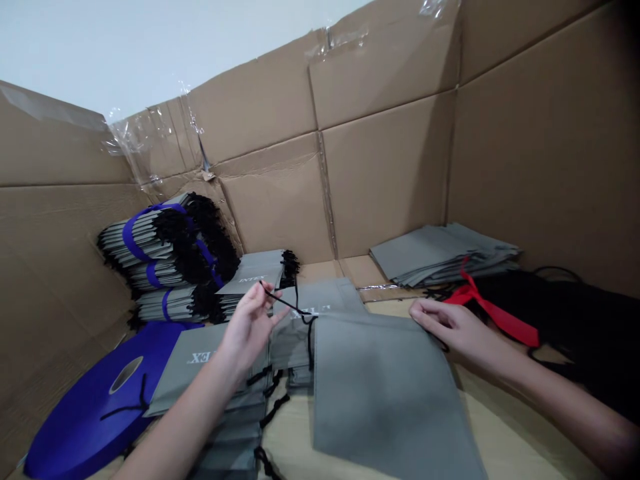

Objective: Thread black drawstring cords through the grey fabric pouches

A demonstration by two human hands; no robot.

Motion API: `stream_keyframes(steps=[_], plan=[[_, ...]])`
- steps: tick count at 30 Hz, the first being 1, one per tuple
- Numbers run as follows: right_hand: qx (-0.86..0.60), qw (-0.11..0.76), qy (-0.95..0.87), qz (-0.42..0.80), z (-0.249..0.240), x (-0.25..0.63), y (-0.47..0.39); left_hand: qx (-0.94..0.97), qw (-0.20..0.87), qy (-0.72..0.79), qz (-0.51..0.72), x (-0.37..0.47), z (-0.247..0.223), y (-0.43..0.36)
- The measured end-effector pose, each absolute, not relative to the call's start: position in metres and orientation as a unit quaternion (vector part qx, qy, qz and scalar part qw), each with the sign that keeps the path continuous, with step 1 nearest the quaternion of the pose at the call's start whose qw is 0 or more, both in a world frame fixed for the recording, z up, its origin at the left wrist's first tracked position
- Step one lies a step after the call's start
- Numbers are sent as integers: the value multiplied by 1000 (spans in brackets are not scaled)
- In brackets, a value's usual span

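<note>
A grey fabric drawstring bag (pixel 385 387) hangs in front of me, its top edge drawn out between my hands. My left hand (pixel 250 327) pinches the end of a black cord (pixel 283 302) that runs to a loop at the bag's upper left corner. At the opposite upper corner my right hand (pixel 440 320) is closed on the bag, with a bit of dark cord below the fingers. Grey bags with white lettering (pixel 200 358) lie beneath my left arm, their knotted cords sticking out to the right.
Bundles of grey bags tied with blue strips (pixel 150 233) are stacked at the back left. A large blue ribbon roll (pixel 75 400) lies in front of them. At the right are flat grey pieces (pixel 440 253), a red ribbon (pixel 500 313) and black cords (pixel 590 333). Cardboard walls (pixel 385 173) surround the table.
</note>
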State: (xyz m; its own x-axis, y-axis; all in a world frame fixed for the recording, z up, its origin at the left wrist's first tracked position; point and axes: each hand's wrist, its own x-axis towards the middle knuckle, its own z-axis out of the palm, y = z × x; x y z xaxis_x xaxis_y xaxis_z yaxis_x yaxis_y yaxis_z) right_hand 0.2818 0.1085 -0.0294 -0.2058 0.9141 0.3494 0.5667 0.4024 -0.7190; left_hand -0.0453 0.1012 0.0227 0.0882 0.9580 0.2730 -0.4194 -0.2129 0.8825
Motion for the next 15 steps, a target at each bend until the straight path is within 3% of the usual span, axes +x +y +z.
stream_keyframes(steps=[6,8,12,15], plan=[[-506,390,-736,225,-32,283,111,647,625,140,414,-76,35,109],[-498,389,-744,216,-29,279,108,636,624,167,422,-76,36,110],[-488,390,-755,198,-22,267,97,669,508,284,462,-60,39,104],[-469,370,-773,212,-16,258,88,758,451,340,328,-45,42,91]])
